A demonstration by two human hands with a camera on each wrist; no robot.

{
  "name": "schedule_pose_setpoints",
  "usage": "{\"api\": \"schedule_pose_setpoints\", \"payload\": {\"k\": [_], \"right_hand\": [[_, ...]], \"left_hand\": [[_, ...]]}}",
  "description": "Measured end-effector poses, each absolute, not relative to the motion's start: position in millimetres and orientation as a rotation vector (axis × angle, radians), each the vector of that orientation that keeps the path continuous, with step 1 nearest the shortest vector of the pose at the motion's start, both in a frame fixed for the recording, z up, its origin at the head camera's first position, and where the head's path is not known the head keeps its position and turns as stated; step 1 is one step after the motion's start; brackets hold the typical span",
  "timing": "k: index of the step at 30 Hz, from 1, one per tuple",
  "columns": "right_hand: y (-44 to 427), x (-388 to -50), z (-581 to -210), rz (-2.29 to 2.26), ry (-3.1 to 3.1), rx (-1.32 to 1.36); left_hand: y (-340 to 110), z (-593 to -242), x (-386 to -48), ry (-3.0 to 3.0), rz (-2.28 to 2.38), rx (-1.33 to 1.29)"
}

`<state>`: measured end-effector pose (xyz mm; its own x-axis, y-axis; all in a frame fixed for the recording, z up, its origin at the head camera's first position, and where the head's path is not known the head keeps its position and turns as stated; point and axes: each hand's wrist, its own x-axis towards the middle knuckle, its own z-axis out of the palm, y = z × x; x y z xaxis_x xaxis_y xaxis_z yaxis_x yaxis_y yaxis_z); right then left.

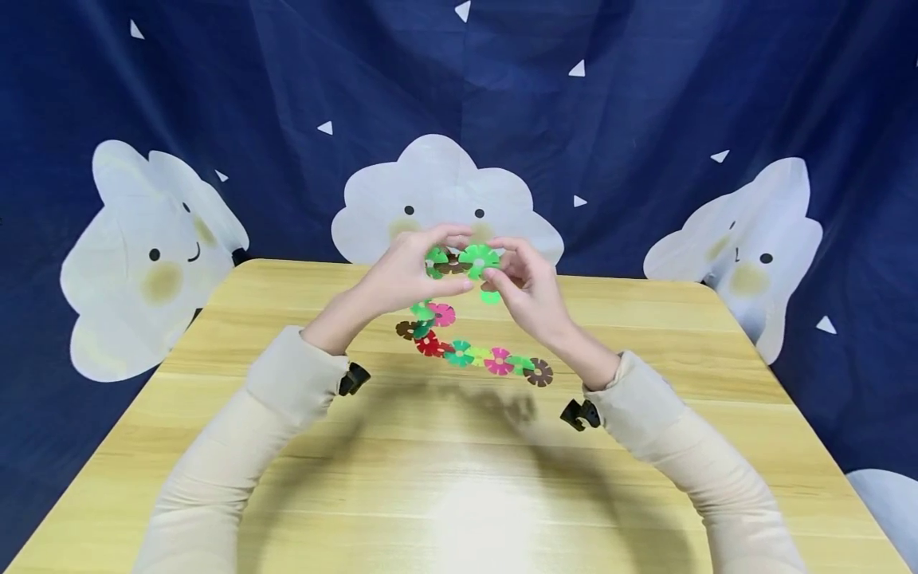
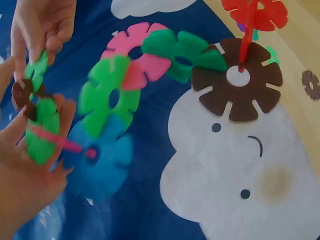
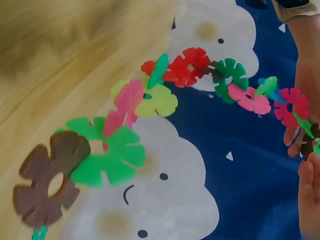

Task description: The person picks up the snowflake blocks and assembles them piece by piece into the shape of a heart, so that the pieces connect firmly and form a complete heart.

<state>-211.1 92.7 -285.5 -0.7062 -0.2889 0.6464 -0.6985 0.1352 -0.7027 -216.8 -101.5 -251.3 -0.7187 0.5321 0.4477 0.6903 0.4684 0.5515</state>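
Note:
A long chain of flower-shaped plastic discs (image 1: pixel 459 352), slotted into each other in green, pink, brown, red, yellow and blue, hangs in the air above the table. My left hand (image 1: pixel 409 275) grips the chain near one end, its fingers and thumb around a green disc (image 2: pixel 44 131). Beside it, my right hand (image 1: pixel 531 291) pinches a bright green disc (image 1: pixel 479 260) between thumb and fingers. A brown disc (image 2: pixel 22 93) sits between the two hands. From the left hand the chain curves down and across to a brown disc (image 1: pixel 539 372) at its lower end.
The wooden table (image 1: pixel 344 494) lies below both forearms, with their shadows on it. Behind its far edge hangs a dark blue curtain (image 1: pixel 631 119) with white clouds and small triangles. A black clip-like device (image 1: pixel 581 414) is at the right cuff, another (image 1: pixel 354 379) at the left.

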Motion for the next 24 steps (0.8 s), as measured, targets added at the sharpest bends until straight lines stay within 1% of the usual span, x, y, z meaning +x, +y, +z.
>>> {"api": "schedule_pose_setpoints", "payload": {"k": [5,10,16,24], "right_hand": [[89.9,-209.7,-284.7,1.720,-2.059,0.898],[87.9,-210.2,-283.9,1.771,-2.046,0.888],[87.4,-212.7,-284.3,1.796,-2.040,0.876],[85.8,-212.7,-288.0,1.840,-2.023,0.890]], "left_hand": [[-97.9,-255.3,-216.4,-2.273,-0.673,-1.114],[-97.6,-258.6,-217.4,-2.145,-0.436,-1.081],[-95.8,-260.8,-217.5,-2.095,-0.328,-1.044],[-91.6,-266.4,-222.7,-2.035,-0.333,-1.096]]}}
